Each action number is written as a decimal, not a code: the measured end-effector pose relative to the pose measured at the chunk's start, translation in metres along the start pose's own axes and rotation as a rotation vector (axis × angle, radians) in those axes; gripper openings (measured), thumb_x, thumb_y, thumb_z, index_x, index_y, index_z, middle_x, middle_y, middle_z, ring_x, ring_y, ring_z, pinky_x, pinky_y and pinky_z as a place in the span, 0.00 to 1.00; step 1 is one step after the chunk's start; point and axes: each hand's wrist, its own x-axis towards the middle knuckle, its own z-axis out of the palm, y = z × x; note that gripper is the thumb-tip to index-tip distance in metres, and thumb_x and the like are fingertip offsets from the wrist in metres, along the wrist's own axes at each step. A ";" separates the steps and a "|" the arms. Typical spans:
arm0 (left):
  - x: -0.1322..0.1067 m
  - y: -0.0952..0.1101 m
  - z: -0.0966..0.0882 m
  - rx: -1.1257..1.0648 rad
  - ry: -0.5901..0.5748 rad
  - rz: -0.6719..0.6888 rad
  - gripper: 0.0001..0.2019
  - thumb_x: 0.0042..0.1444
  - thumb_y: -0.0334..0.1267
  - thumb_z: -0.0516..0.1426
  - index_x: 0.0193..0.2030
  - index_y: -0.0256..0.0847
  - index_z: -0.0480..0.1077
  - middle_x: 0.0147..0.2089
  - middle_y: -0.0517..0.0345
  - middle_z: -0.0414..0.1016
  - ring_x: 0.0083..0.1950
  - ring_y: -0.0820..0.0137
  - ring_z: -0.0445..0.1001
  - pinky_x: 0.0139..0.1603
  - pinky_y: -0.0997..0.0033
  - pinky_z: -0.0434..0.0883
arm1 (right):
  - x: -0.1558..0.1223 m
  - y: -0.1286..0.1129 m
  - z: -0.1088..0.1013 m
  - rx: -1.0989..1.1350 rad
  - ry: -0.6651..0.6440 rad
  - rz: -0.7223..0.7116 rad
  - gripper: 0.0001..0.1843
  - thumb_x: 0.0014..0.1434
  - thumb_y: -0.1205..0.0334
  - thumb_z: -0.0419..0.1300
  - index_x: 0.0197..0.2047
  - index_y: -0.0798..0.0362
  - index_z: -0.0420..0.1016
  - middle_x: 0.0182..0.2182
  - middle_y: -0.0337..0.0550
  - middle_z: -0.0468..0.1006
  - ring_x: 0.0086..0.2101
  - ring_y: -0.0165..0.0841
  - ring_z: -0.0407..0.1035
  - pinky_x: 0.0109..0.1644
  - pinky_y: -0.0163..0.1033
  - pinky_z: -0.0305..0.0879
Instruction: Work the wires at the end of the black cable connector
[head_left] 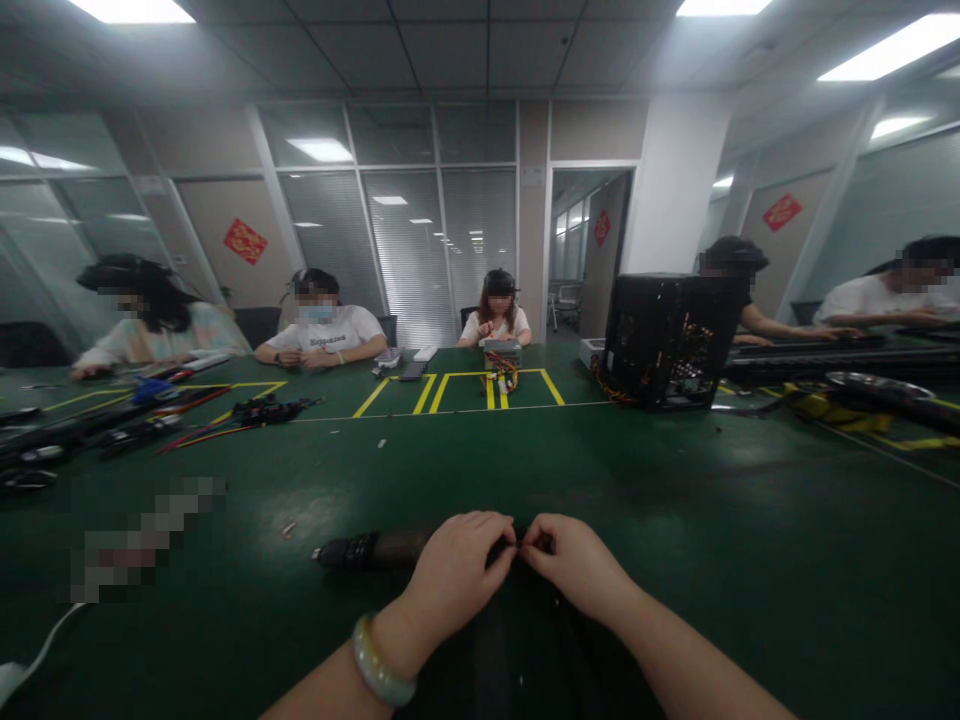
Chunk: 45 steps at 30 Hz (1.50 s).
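Note:
Both hands meet close together above the green table [675, 530], near its front. My left hand [463, 565], with a pale bangle [381, 665] on the wrist, is closed, thumb against fingers. Facing it, my right hand [576, 558] is also closed in a pinch, its fingertips almost touching the left ones. Whatever lies between the fingertips is too small and dark to make out. A dark cylindrical tool [375, 550], looking like an electric screwdriver, lies on the table with its tapered tip to the left. My left hand covers its right end.
A black computer case [671, 340] stands at the right. Bundled cables [262, 408] and dark parts lie on the left. A blurred-out strip [142, 545] with a white cable [56, 635] is nearer. Small bits [288, 530] lie beside the tool. Several people sit around the table.

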 end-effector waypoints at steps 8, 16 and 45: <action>0.000 -0.001 0.001 0.002 -0.007 0.006 0.05 0.62 0.35 0.53 0.40 0.44 0.70 0.47 0.59 0.75 0.49 0.65 0.72 0.52 0.61 0.67 | -0.001 -0.001 -0.001 0.013 -0.012 0.021 0.04 0.57 0.62 0.60 0.33 0.51 0.77 0.27 0.37 0.77 0.28 0.30 0.69 0.28 0.32 0.55; 0.000 -0.002 0.002 0.004 0.000 0.012 0.04 0.60 0.37 0.55 0.41 0.44 0.70 0.47 0.58 0.75 0.48 0.64 0.73 0.52 0.61 0.68 | -0.002 -0.003 -0.002 0.014 -0.025 0.017 0.04 0.57 0.63 0.60 0.33 0.51 0.77 0.28 0.36 0.77 0.28 0.30 0.70 0.29 0.31 0.56; 0.000 0.001 -0.001 -0.006 0.008 0.008 0.07 0.56 0.32 0.55 0.42 0.44 0.68 0.47 0.58 0.75 0.49 0.63 0.72 0.53 0.60 0.68 | -0.002 -0.007 -0.002 0.011 -0.024 0.055 0.05 0.58 0.63 0.60 0.33 0.52 0.77 0.29 0.38 0.78 0.29 0.31 0.70 0.30 0.32 0.57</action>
